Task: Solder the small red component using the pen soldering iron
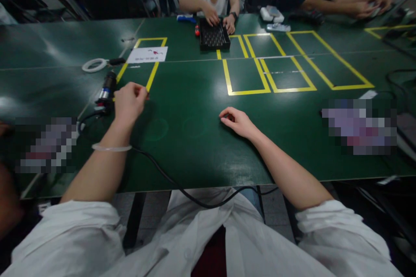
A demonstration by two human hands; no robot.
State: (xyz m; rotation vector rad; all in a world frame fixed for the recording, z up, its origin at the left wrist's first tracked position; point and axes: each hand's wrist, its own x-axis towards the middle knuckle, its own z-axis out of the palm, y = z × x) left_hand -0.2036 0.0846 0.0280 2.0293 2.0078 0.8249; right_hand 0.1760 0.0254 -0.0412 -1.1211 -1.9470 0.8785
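Note:
My left hand (pixel 130 101) is raised over the left part of the green table (pixel 195 156), its fingers curled together in a pinch. A tiny dark spot shows at the fingertips, too small to name. Just left of this hand lies a black cylindrical device (pixel 107 84) with a blue and silver band. My right hand (pixel 238 122) rests on the table near the middle, fingers loosely curled and thumb close to the index finger. Nothing shows in it. A pale bracelet (pixel 112 148) circles my left wrist.
A black cable (pixel 159 168) crosses my lap. Yellow tape outlines (pixel 248 93) mark the table; a white printed sheet (pixel 147 54) lies at left. Opposite, a person's hands work over a black tray (pixel 214 45). Another person (pixel 357 6) sits far right. Blurred patches lie at both sides.

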